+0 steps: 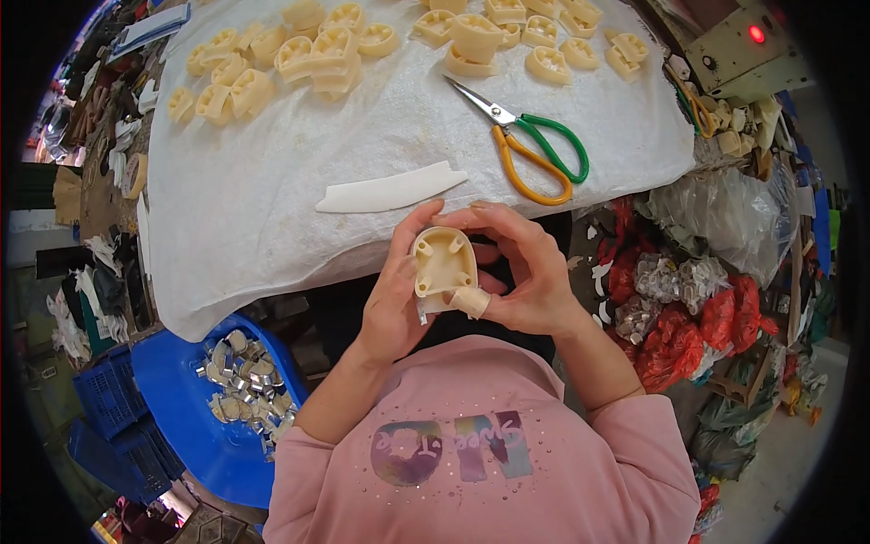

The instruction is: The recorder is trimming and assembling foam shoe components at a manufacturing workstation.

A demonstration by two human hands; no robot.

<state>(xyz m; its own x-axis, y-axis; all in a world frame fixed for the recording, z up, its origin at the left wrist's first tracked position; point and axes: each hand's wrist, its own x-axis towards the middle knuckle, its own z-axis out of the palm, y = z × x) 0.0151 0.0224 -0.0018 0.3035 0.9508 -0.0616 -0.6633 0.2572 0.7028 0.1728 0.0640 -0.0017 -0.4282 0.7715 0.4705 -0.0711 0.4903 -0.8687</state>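
Both my hands hold a cream, D-shaped hollow plastic piece [443, 258], perhaps a shoe heel, in front of my chest. Its open side faces up and shows several round posts inside. My left hand [391, 290] closes around its left side. From the right, my right hand [530, 276] grips it, the thumb wrapped in beige tape [470, 302] at its near edge. A thin pale strip [430, 306] shows along the near side; the fingers partly hide it. Just beyond my fingertips lies a curved white strip [391, 189]. Scissors [535, 150] with one green and one orange handle lie open to the right.
Several similar cream pieces [333, 59] sit across the far side of the white-covered table [236, 199]. A blue tub [204, 435] at lower left holds silvery pieces [243, 381]. Red plastic bags [671, 349] and clear bags lie at right, below a machine box with a red light [756, 34].
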